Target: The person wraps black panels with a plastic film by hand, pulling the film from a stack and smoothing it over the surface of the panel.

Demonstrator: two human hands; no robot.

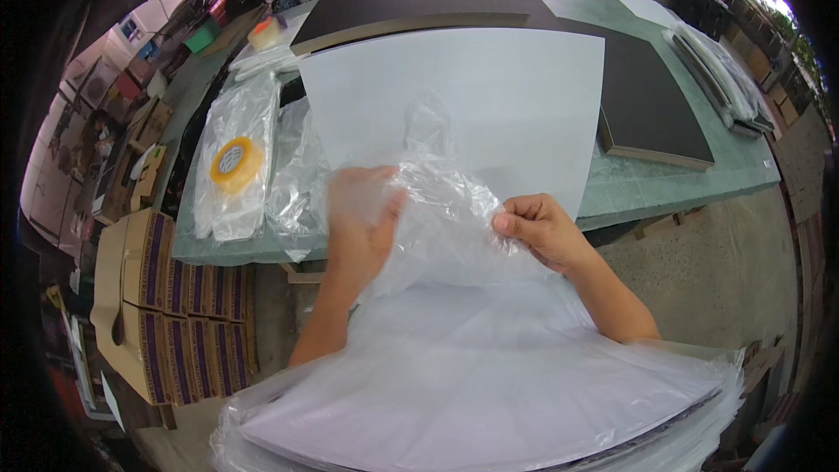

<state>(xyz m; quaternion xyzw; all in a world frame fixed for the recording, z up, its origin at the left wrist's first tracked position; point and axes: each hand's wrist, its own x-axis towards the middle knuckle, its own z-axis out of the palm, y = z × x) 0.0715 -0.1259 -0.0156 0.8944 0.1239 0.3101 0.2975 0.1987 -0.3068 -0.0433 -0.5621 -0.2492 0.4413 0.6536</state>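
A clear plastic bag, crumpled and shiny, spreads between my two hands over the near edge of a large white sheet. My right hand pinches the bag's right side between thumb and fingers. My left hand is at the bag's left side, its fingers smeared by motion and partly behind the film, so its grip is unclear. Below my hands, close to me, lies a stack of white sheets in clear plastic; its wrapping reaches up toward the bag.
The green table carries black boards behind and right of the white sheet. At left, a yellow tape roll rests on folded plastic bags. Wrapped boards lie far right. Stacked brown cartons stand at the lower left.
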